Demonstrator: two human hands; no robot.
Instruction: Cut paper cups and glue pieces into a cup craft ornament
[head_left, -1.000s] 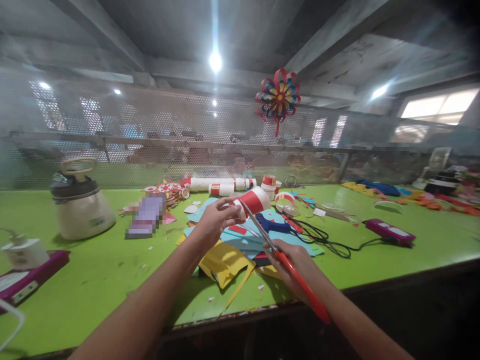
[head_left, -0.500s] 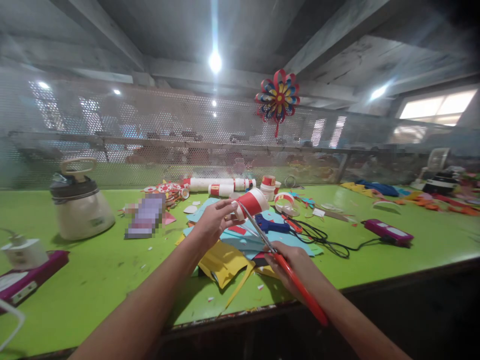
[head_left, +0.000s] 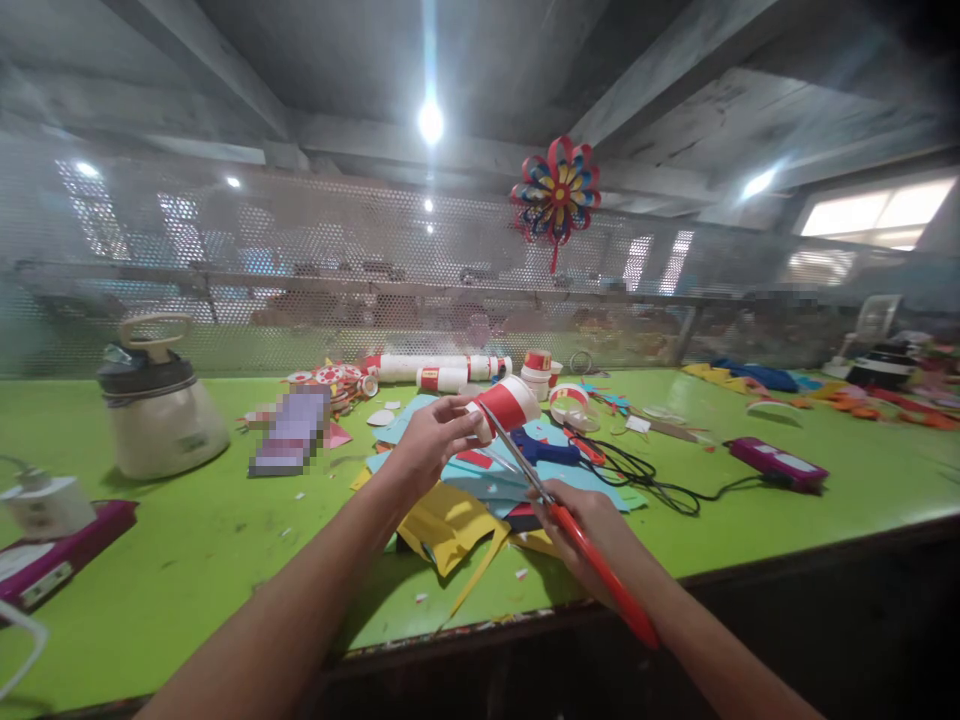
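A red and white paper cup (head_left: pixel 508 406) lies tilted on its side in the air, its base end in my left hand (head_left: pixel 435 440), whose fingers are closed around it. My right hand (head_left: pixel 581 520) grips red-handled scissors (head_left: pixel 596 560). Their metal blades are spread, and the upper one lies against the cup's side. Whether it has cut into the cup I cannot tell. Under both hands are sheets of light blue paper (head_left: pixel 480 488) and yellow pieces (head_left: pixel 446 525). Close behind the blades rests a blue glue gun (head_left: pixel 551 450).
Stacked cups (head_left: pixel 535 375) and a long row of white cups (head_left: pixel 424 368) are at the back. A jug (head_left: pixel 161 410) and a blurred phone-like object (head_left: pixel 292 430) stand left. A black cable (head_left: pixel 652 475) runs to a purple power strip (head_left: pixel 778 465). A paper flower (head_left: pixel 559 192) hangs on the mesh screen.
Little differs. The fingers of my left hand have shifted slightly on the cup, and the cup has turned a touch against the scissor blades.
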